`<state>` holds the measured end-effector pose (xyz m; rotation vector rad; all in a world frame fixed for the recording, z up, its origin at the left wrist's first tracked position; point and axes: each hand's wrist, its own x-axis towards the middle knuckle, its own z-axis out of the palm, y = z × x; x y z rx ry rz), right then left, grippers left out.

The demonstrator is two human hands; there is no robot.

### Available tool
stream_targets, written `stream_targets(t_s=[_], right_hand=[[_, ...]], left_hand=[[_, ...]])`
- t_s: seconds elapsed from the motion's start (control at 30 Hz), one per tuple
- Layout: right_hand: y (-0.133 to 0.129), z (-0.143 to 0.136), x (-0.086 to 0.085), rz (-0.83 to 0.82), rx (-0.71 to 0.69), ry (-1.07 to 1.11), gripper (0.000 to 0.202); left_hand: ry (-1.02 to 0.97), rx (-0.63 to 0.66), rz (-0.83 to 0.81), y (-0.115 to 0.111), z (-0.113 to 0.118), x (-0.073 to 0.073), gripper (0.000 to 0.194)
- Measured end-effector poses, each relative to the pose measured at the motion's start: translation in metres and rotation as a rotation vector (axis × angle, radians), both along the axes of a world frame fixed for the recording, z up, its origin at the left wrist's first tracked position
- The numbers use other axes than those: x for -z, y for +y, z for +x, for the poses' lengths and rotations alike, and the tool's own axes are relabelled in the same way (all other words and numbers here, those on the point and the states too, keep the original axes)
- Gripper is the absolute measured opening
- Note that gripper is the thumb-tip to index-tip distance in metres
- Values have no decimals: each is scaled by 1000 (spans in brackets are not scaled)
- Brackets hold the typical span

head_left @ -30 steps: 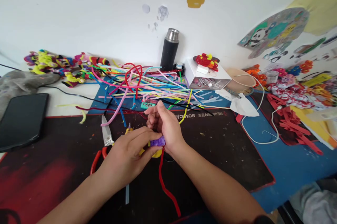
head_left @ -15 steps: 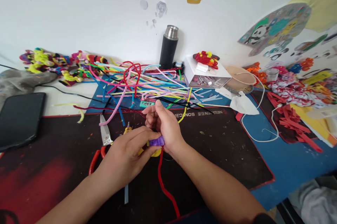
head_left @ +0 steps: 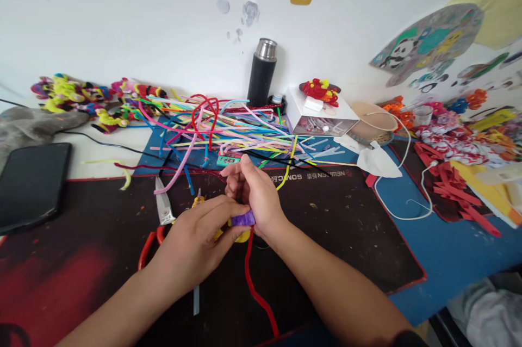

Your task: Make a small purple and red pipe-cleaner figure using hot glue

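Observation:
My left hand is closed, its thumb and fingers pinching a small purple fuzzy pipe cleaner piece with yellow parts beside it. The piece's end presses against the heel of my right hand. That hand is loosely cupped, thumb raised and fingers partly curled, with nothing visible between them. A red pipe cleaner hangs from beside the purple piece toward the near edge. Orange-handled scissors lie left of my hands, partly covered by my left hand. A yellow item with a pointed tip shows behind my left knuckles.
Loose coloured pipe cleaners are heaped along the back, before a black thermos. A white box stands right of it. A black phone lies at left, finished fuzzy figures behind it. A white cable loops at right.

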<state>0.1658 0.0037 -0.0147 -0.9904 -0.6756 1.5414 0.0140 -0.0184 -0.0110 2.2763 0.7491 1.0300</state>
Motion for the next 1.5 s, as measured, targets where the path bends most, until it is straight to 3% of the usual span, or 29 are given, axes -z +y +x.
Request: stream_targets(t_s=[0.37, 0.53, 0.67, 0.77, 1.0, 1.3, 1.5], right_hand=[[2, 4, -3, -45, -8, 27, 63], [6, 10, -2, -20, 55, 6, 62], [5, 13, 1, 20, 74, -77, 62], [2, 12, 4, 44, 62, -95, 60], [-6, 12, 4, 113, -20, -210, 46], [-9, 15, 3, 223, -88, -419, 34], [-12, 17, -1, 357, -28, -592, 15]], left_hand=[[10, -38, -84, 4, -4, 1, 13], [-47, -212, -315, 10, -12, -2, 17], [-265, -325, -584, 16, -18, -3, 30], [-399, -394, -665, 20, -22, -7, 40], [-490, -330, -645, 23, -24, -14, 55], [-372, -414, -605, 22, -29, -4, 44], [-364, -409, -601, 23, -28, -5, 42]])
